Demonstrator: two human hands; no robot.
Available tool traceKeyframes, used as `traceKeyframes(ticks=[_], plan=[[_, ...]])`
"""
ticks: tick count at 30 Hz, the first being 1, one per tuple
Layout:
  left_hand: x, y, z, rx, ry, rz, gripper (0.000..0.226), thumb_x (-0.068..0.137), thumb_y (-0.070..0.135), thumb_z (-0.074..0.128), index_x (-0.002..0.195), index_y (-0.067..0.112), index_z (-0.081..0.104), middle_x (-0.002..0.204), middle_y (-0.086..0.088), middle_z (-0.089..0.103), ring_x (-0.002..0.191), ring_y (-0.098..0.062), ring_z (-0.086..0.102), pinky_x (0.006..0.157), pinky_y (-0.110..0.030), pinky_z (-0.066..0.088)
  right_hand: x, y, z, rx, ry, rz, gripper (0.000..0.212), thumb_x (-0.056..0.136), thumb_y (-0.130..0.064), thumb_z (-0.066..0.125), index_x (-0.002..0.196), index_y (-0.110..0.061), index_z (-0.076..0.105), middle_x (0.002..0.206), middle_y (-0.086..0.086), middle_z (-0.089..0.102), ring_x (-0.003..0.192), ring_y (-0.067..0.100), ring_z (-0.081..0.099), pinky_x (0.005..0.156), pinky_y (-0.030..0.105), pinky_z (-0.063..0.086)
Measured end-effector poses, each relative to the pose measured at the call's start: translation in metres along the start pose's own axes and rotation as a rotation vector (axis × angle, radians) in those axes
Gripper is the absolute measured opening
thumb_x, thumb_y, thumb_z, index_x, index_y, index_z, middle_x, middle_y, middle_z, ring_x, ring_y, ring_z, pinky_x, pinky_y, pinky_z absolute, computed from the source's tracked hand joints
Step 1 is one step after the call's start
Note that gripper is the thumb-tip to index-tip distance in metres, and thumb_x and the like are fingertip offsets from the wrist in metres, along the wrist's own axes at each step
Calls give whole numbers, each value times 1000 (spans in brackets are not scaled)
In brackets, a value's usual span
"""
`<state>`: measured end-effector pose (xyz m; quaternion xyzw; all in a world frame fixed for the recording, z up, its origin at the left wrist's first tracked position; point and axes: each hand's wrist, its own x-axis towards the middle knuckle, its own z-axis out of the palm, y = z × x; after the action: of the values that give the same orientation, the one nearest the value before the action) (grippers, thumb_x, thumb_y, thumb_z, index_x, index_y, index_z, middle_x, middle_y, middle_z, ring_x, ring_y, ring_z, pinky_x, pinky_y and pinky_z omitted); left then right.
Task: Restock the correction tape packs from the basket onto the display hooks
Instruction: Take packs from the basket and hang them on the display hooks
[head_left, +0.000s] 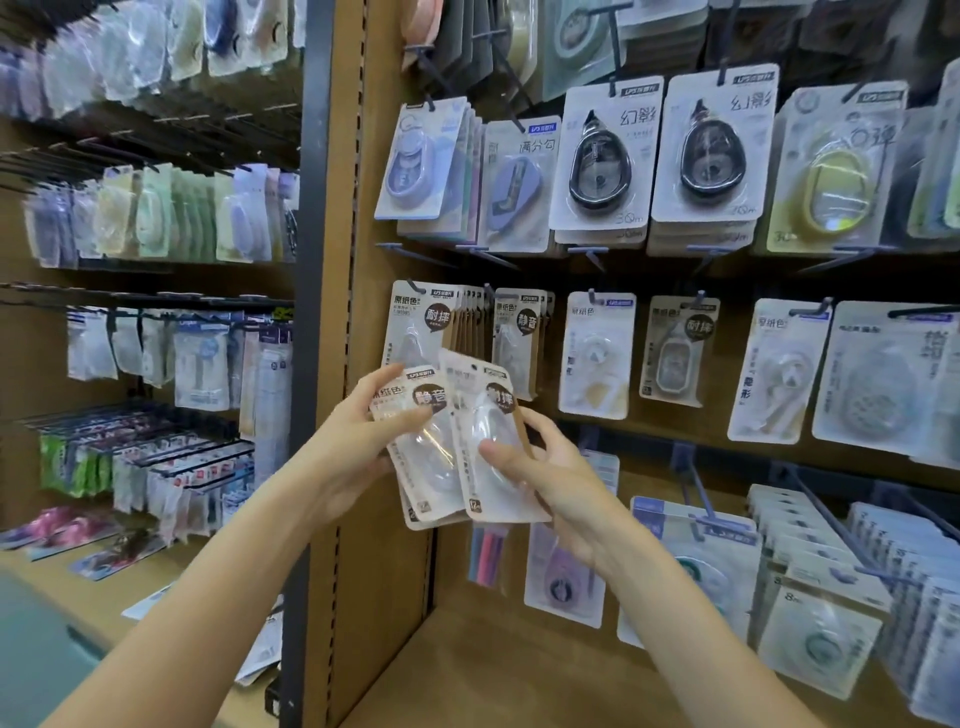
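Wooden shop wall, packed hooks far right. Left hand and right hand grip overlapping tape packs in front.

White-and-kraft-brown packs; tan wooden display panel

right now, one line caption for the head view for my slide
Both hands, left hand and right hand, hold correction tape packs before the display hooks.

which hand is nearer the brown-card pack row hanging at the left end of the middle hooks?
Left. The left hand sits just below that brown-card pack row; the right hand is lower and further right.
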<state>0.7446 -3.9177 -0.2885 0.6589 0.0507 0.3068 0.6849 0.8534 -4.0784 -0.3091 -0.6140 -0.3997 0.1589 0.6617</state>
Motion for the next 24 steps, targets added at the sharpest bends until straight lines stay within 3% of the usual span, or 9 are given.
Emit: traceKeyframes(ticks=[4, 6, 8, 12, 15, 21, 24], plan=[[-3, -4, -19, 83, 137, 60, 56, 83, 4, 65, 124, 37, 47, 119, -5, 59, 96, -23, 66, 68, -31, 54, 16, 0, 6, -143, 109, -66, 81, 63, -32, 83, 130, -36, 37, 120, -6, 61, 106, 13, 62, 93, 39, 52], [-6, -1, -33, 129, 205, 92, 62, 83, 5, 66, 128, 39, 41, 120, -5, 58, 99, -23, 64, 75, -36, 55, 34, -8, 9, -222, 190, -168, 84, 73, -21, 79, 140, -30, 29, 126, -10, 52, 112, 8, 54, 95, 32, 48], [-9, 4, -47, 138, 224, 106, 74, 82, 8, 67, 136, 42, 31, 121, -3, 58, 101, -23, 63, 83, -42, 53, 55, -21, 16, -280, 169, -282, 81, 79, -18, 74, 143, -28, 25, 128, -15, 45, 114, 3, 48, 96, 25, 43], [-13, 8, -66, 131, 262, 123, 94, 79, 13, 69, 145, 45, 11, 108, 6, 67, 99, -20, 65, 89, -51, 49, 101, -35, 43, -454, 103, -435, 74, 88, -18, 64, 147, -22, 19, 146, -4, 33, 134, 13, 32, 110, 30, 29], [-15, 5, -73, 153, 279, 130, 97, 81, 14, 68, 145, 45, 2, 95, 9, 71, 95, -20, 67, 91, -55, 47, 129, -33, 54, -466, 111, -405, 75, 89, -18, 62, 149, -20, 18, 151, 2, 31, 138, 19, 31, 114, 37, 28], [-16, 1, -82, 208, 316, 179, 95, 81, 16, 69, 146, 42, 5, 111, -2, 68, 94, -13, 67, 86, -42, 51, 151, -15, 64, -466, 194, -340, 76, 89, -24, 60, 150, -24, 14, 150, 4, 34, 134, 23, 36, 111, 40, 34], [-15, -2, -84, 244, 317, 214, 95, 81, 15, 69, 147, 39, 6, 113, -2, 67, 95, -9, 65, 76, -28, 50, 155, -17, 66, -469, 275, -282, 75, 90, -24, 59, 150, -22, 14, 150, 7, 34, 137, 26, 33, 112, 40, 31]])
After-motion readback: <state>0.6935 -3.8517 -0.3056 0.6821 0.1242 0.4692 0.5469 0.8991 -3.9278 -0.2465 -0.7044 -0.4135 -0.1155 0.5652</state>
